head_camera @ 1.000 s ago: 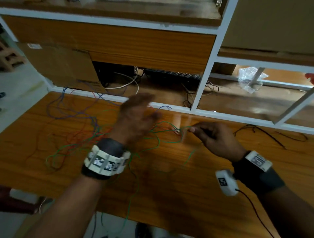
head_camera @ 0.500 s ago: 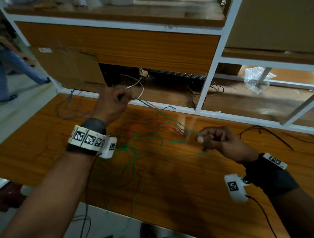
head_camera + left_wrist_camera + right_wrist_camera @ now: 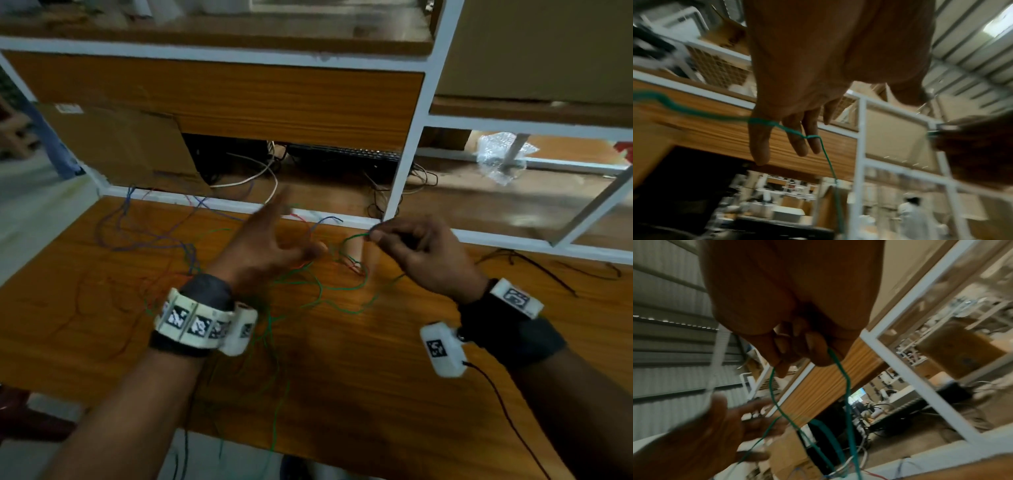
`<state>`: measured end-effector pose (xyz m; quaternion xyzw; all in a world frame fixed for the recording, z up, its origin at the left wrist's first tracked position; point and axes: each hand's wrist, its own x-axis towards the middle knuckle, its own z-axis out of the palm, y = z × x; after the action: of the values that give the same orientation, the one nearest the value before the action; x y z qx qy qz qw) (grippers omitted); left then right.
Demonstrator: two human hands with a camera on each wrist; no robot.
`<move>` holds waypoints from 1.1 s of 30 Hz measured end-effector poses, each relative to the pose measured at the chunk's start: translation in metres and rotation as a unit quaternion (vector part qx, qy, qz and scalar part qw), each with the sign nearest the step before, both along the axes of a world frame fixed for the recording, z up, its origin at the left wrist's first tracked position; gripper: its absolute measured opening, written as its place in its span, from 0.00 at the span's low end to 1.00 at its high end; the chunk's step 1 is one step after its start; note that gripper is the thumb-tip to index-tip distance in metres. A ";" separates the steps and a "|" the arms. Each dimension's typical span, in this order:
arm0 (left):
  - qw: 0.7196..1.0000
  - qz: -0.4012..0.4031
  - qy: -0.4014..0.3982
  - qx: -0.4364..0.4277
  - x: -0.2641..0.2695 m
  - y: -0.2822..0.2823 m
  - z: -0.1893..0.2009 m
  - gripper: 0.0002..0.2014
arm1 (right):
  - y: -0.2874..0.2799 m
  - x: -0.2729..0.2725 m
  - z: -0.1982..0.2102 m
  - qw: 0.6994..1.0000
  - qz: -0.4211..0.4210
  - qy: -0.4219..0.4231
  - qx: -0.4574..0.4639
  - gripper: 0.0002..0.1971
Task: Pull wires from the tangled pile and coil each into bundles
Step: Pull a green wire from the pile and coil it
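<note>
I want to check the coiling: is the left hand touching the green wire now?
Touching. In the left wrist view the green wire lies across the straight fingers of the left hand. The right hand pinches it.

left hand (image 3: 270,246) motion-blurred, green wire (image 3: 318,291) lost among tangled pile (image 3: 164,270), its lower end past table (image 3: 359,394) edge

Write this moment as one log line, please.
step: coiling | right hand: pinches green wire | left hand: open, wire across fingers
</note>
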<state>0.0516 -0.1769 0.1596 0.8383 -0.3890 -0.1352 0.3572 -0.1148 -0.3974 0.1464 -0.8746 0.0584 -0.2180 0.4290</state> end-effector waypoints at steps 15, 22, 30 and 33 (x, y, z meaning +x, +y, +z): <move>0.950 -0.061 0.137 -0.272 -0.039 -0.038 0.025 0.14 | 0.014 0.025 0.026 0.960 0.061 -0.033 0.272 0.19; 0.913 -0.080 0.158 -0.368 -0.009 -0.061 0.092 0.20 | 0.063 0.053 -0.059 0.949 0.146 0.130 0.248 0.35; 0.896 0.159 0.110 -0.399 0.071 0.004 0.093 0.18 | 0.005 0.026 -0.039 0.963 0.011 -0.045 0.266 0.14; 0.910 0.247 0.060 -0.327 0.107 0.036 0.066 0.21 | -0.037 0.006 -0.005 0.971 0.038 -0.022 0.236 0.13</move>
<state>0.1582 -0.1410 0.2256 0.7342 -0.1699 0.0419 0.6560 -0.1084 -0.4347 0.1413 -0.7450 0.0657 -0.2013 0.6326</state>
